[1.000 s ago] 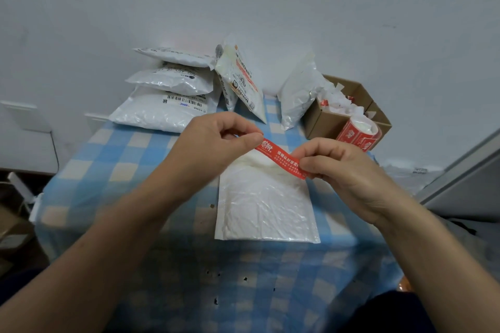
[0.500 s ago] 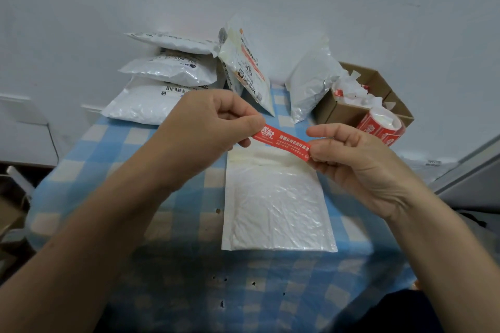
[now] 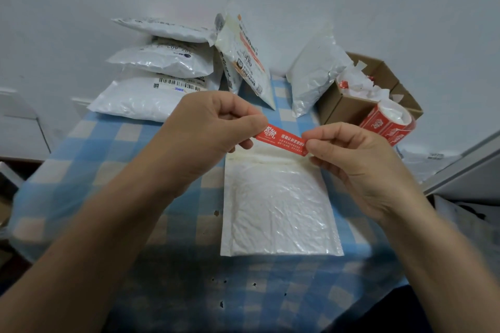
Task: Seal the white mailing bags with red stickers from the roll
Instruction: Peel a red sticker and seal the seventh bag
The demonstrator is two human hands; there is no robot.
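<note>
A long red sticker [image 3: 282, 140] with white print is stretched between my hands. My left hand [image 3: 213, 123] pinches its left end and my right hand [image 3: 349, 151] pinches its right end. The strip hangs just above the folded top flap of a white bubble mailing bag [image 3: 278, 208], which lies flat on the blue checked tablecloth [image 3: 113, 170]. The red sticker roll [image 3: 387, 121] lies on its side at the right, next to the cardboard box.
Several filled white mailing bags [image 3: 151, 81] are stacked at the back left, and two more [image 3: 313, 73] lean against the wall. An open cardboard box [image 3: 359, 94] with peeled backing paper stands back right. A grey ledge [image 3: 465, 167] borders the table's right edge.
Both hands keep their pinch on the sticker. The right hand has closed its fingers more and the strip has sunk slightly towards the bag's flap. The view shifted a little.
</note>
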